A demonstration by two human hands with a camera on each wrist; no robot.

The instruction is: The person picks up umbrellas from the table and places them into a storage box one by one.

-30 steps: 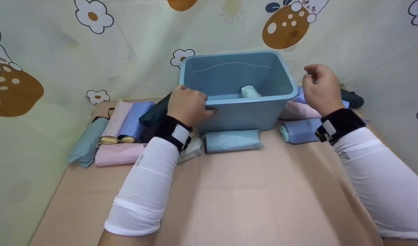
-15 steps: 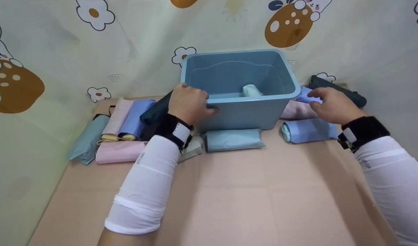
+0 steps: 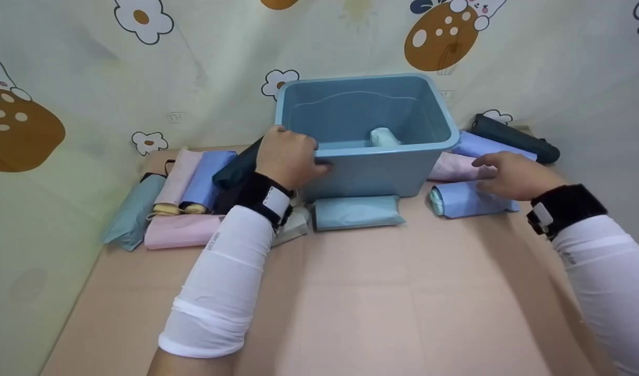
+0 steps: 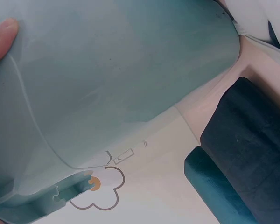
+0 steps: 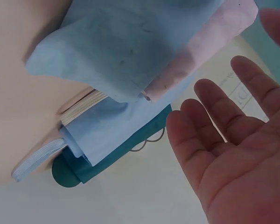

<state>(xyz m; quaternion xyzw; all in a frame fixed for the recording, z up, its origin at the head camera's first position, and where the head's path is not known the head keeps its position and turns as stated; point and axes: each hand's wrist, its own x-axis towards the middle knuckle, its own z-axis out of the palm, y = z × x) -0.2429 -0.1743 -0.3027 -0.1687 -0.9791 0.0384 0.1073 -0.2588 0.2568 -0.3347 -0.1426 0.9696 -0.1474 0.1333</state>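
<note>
Blue rolled bundle (image 3: pixel 458 201), lying on the tan table (image 3: pixel 361 292) to the right of the pale blue bin (image 3: pixel 374 175), outside it and just in front of a pink bundle (image 3: pixel 455 166). My right hand (image 3: pixel 523 177) has just come down: a second ago it was raised beside the bin's rim, and now it is low over this bundle's far right part. I judge that this puts the bundle within reach, though nothing has been taken up. The fingers are loosely extended and spread, holding nothing; the right wrist view shows the fingertips apart from the fabric. My left hand (image 3: pixel 288 156) grips the bin's near left rim, just as it did a second ago, seemingly to steady it.

The bundle is a soft roll in lilac-blue (it looks greyer from the right wrist), with a pale mint layer spiralling at the end towards the bin. The other end spreads into a loose, crumpled flap. Its surface is matte and lightly creased. Inside the bin lies one pale bundle (image 3: pixel 385 137), partly hidden by the front wall.
</note>
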